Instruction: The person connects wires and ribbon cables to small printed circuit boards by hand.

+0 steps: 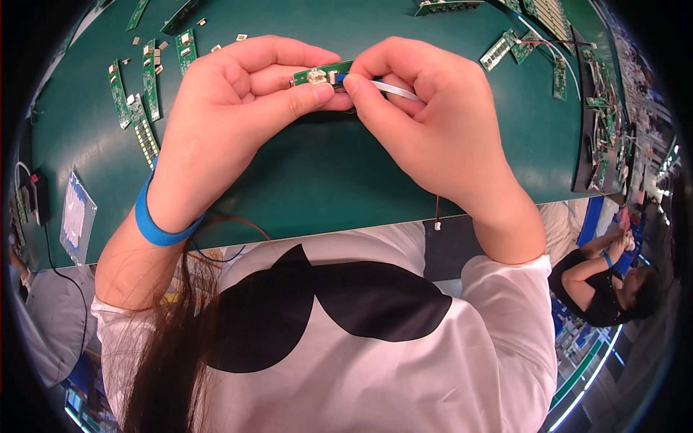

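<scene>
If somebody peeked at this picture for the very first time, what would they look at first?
First, the two hands up in the middle: the left hand pinches a small green circuit board, and the right hand holds a thin white cable at its end. Next, the bright blue wristband on the left wrist, and the rows of green board strips lying on the green table mat at upper left.
</scene>
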Demonstrator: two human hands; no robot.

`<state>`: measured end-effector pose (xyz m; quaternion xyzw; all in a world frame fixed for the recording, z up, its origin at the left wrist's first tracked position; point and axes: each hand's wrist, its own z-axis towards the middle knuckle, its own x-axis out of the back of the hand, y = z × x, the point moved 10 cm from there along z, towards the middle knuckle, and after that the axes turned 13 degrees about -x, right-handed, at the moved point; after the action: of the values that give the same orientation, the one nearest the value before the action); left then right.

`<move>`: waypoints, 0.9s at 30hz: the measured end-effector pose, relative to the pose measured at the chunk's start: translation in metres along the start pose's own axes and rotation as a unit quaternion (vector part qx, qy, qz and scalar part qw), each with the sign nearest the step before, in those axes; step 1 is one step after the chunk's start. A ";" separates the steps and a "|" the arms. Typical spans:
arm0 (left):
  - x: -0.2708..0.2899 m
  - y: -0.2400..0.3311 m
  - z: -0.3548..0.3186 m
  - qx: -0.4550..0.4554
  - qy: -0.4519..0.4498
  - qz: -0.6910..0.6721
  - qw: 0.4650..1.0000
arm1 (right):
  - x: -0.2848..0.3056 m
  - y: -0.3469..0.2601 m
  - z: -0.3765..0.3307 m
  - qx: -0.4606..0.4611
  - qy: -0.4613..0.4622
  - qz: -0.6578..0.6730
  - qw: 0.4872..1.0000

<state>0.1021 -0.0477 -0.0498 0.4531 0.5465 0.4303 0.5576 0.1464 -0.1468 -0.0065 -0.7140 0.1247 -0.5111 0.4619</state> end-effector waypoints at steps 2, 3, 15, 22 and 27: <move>0.001 0.000 0.000 -0.002 0.002 0.003 1.000 | -0.001 -0.001 -0.001 0.012 -0.002 0.032 0.999; 0.001 -0.001 0.000 -0.002 0.002 0.003 1.000 | -0.001 -0.001 -0.001 0.013 -0.003 0.032 0.999; 0.005 0.007 0.000 -0.032 0.015 0.041 0.999 | -0.003 -0.018 -0.011 0.087 0.038 -0.048 0.994; 0.006 0.007 -0.001 -0.028 0.013 0.048 0.998 | -0.005 -0.020 -0.012 0.090 0.036 -0.057 0.994; 0.007 0.009 -0.001 -0.026 0.014 0.042 0.999 | -0.004 -0.022 -0.014 0.101 0.040 -0.071 0.992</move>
<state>0.1010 -0.0393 -0.0428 0.4550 0.5237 0.4739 0.5424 0.1263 -0.1394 0.0086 -0.6494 0.0399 -0.5810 0.4890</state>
